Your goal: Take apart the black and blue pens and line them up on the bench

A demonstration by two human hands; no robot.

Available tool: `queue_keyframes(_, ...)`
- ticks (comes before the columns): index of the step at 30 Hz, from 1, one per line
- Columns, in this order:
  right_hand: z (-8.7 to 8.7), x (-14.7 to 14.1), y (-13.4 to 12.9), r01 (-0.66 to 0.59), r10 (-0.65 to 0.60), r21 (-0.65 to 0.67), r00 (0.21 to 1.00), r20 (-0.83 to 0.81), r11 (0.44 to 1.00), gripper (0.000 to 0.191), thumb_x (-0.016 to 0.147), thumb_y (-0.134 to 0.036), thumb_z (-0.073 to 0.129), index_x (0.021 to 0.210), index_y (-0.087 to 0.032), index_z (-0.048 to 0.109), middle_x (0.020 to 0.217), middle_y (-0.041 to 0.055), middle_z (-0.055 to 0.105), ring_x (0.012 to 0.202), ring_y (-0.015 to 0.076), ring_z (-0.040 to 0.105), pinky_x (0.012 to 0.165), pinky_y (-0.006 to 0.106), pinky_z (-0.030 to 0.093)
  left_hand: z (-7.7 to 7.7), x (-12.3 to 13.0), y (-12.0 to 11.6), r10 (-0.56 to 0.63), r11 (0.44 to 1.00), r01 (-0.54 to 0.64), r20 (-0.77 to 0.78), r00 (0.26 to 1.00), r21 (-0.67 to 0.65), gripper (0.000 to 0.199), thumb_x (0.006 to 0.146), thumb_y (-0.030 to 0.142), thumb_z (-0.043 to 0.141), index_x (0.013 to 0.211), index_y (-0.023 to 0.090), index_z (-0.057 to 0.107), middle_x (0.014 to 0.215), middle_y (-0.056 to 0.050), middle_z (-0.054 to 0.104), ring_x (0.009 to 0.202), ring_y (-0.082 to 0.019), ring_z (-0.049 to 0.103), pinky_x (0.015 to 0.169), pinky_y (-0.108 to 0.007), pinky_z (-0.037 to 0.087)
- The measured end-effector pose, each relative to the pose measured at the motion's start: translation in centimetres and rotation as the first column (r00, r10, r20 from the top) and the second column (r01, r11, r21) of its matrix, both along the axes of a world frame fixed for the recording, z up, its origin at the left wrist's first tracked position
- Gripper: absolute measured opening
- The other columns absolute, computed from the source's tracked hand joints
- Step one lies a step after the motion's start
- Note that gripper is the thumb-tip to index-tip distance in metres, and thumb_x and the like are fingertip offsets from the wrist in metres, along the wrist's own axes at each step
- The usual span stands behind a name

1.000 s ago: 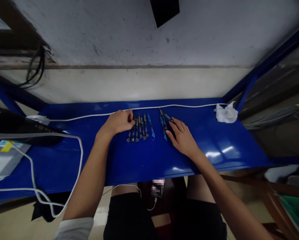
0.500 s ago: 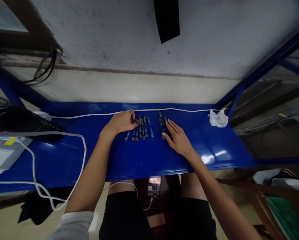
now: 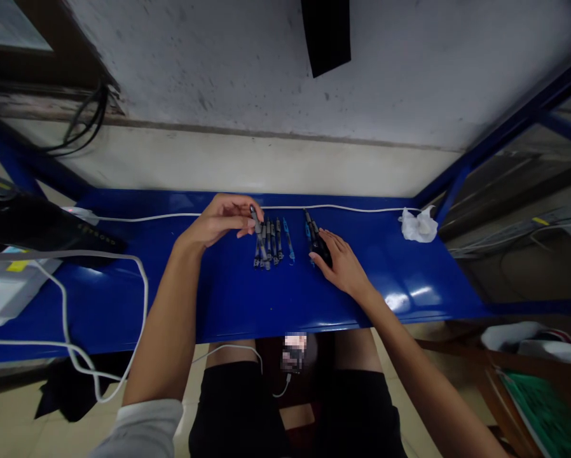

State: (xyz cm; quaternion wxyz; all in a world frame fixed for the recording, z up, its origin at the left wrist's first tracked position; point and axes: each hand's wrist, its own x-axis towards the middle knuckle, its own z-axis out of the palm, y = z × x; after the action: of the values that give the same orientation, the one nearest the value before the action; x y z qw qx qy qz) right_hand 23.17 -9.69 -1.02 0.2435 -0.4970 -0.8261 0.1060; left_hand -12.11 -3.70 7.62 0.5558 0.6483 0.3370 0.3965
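Note:
My left hand (image 3: 228, 219) pinches a pen (image 3: 261, 235) between thumb and fingertips, holding it tilted above a row of pens. Several dark pens (image 3: 275, 245) lie side by side just under and right of it, roughly parallel. A bright blue pen (image 3: 288, 238) ends the row on the right. Farther right, my right hand (image 3: 340, 261) rests on the table around a dark rounded object (image 3: 324, 250), thumb on the near side and fingers on the far side. Its kind is hidden by the hand. Dark and blue pens (image 3: 308, 224) stick out beside it.
A white cable (image 3: 362, 208) runs along the back of the blue table (image 3: 247, 305). Crumpled white tissue (image 3: 418, 226) sits at the right end. On the left are a black bag-like item (image 3: 42, 222), a white box (image 3: 9, 292) and a looping white cable (image 3: 145, 286).
My left hand has drawn back and turned, raising the leftmost pen off the table and over the row. My right hand stays nearly in place, with more of the dark object showing.

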Motion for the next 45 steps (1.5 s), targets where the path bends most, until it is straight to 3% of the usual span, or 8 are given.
queue_keyframes(4, -0.2, -0.1, 0.2, 0.001, 0.0, 0.025, 1.0, -0.021, 1.0, 0.067, 0.115, -0.061, 0.05, 0.164, -0.016, 0.054, 0.162, 0.0236, 0.064, 0.157, 0.0386, 0.057, 0.131, 0.063, 0.048, -0.1, 3.0, -0.8, -0.048, 0.999, 0.052, 0.425, 0.904, 0.001, 0.02, 0.072, 0.031, 0.094, 0.087, 0.021, 0.086, 0.083, -0.01, 0.074, 0.057, -0.016, 0.063, 0.049, -0.03, 0.051)
queue_keyframes(10, -0.3, -0.1, -0.2, -0.004, 0.006, 0.115, 1.0, -0.021, 0.993, 0.066, 0.115, -0.058, 0.051, 0.161, -0.01, 0.05, 0.154, 0.028, 0.066, 0.147, 0.0423, 0.062, 0.122, 0.066, 0.054, -1.5, 6.2, -1.0, -0.038, 0.989, 0.105, 0.516, 0.856, -0.1, 0.021, 0.073, 0.027, 0.097, 0.09, 0.018, 0.088, 0.087, -0.009, 0.079, 0.067, -0.018, 0.075, 0.061, -0.028, 0.065)
queue_keyframes(16, 1.1, -0.3, -0.4, -0.065, 0.111, 0.324, 0.986, -0.126, 0.944, 0.047, 0.11, -0.049, 0.067, 0.147, -0.021, 0.056, 0.126, 0.0168, 0.078, 0.115, 0.0347, 0.075, 0.099, 0.054, 0.061, -3.8, 7.2, -0.3, 0.135, 0.985, -0.068, 0.464, 0.876, -0.158, 0.023, 0.078, 0.028, 0.097, 0.098, 0.019, 0.089, 0.086, -0.006, 0.082, 0.075, -0.017, 0.079, 0.069, -0.026, 0.068)
queue_keyframes(21, 2.9, -2.8, 4.0, -0.131, 0.151, 0.362, 0.988, -0.027, 0.923, 0.035, 0.118, -0.047, 0.053, 0.134, -0.018, 0.064, 0.114, 0.0127, 0.082, 0.094, 0.0253, 0.077, 0.085, 0.04, 0.056, -5.0, 8.2, -0.1, 0.281, 0.96, -0.249, 0.425, 0.86, -0.131, 0.02, 0.082, 0.026, 0.096, 0.1, 0.022, 0.088, 0.089, -0.004, 0.084, 0.083, -0.017, 0.082, 0.081, -0.028, 0.069)
queue_keyframes(27, 1.6, -5.1, 8.8, -0.229, 0.189, 0.384, 0.972, 0.14, 0.894, 0.048, 0.124, -0.048, 0.036, 0.107, -0.017, 0.069, 0.087, 0.0059, 0.078, 0.062, 0.0149, 0.06, 0.061, 0.032, 0.033, -5.7, 7.8, 0.1, 0.359, 0.901, -0.399, 0.226, 0.906, 0.169, 0.023, 0.091, 0.037, 0.093, 0.1, 0.022, 0.079, 0.09, -0.003, 0.081, 0.074, -0.016, 0.077, 0.073, -0.03, 0.063)
queue_keyframes(32, -0.1, -4.7, 9.2, -0.25, 0.27, 0.38, 0.963, 0.001, 0.891, 0.046, 0.122, -0.053, 0.042, 0.107, -0.019, 0.069, 0.079, 0.0014, 0.072, 0.061, 0.0137, 0.055, 0.062, 0.031, 0.032, -5.8, 7.0, -0.4, 0.482, 0.731, -0.317, -0.127, 0.867, 0.604, 0.019, 0.104, 0.041, 0.078, 0.101, 0.023, 0.071, 0.08, 0.0, 0.072, 0.068, -0.015, 0.066, 0.065, -0.029, 0.051)
queue_keyframes(35, -0.3, -4.5, 8.8, -0.269, 0.32, 0.368, 0.944, -0.084, 0.89, 0.045, 0.12, -0.055, 0.046, 0.105, -0.02, 0.07, 0.075, -0.001, 0.068, 0.06, 0.0131, 0.053, 0.061, 0.032, 0.033, -5.5, 7.1, -0.9, 0.511, 0.661, -0.249, -0.181, 0.841, 0.708, 0.02, 0.107, 0.039, 0.072, 0.096, 0.023, 0.069, 0.076, 0.0, 0.068, 0.065, -0.014, 0.06, 0.063, -0.031, 0.046)
queue_keyframes(45, 0.0, -4.4, 8.2, -0.269, 0.313, 0.398, 0.948, -0.05, 0.877, 0.056, 0.12, -0.062, 0.04, 0.098, -0.02, 0.07, 0.068, -0.0024, 0.062, 0.057, 0.012, 0.049, 0.06, 0.033, 0.026, -4.4, 7.1, -1.5, 0.495, 0.682, -0.231, -0.205, 0.845, 0.694, 0.037, 0.107, 0.044, 0.073, 0.078, 0.023, 0.069, 0.064, 0.001, 0.063, 0.056, -0.014, 0.054, 0.057, -0.034, 0.039)
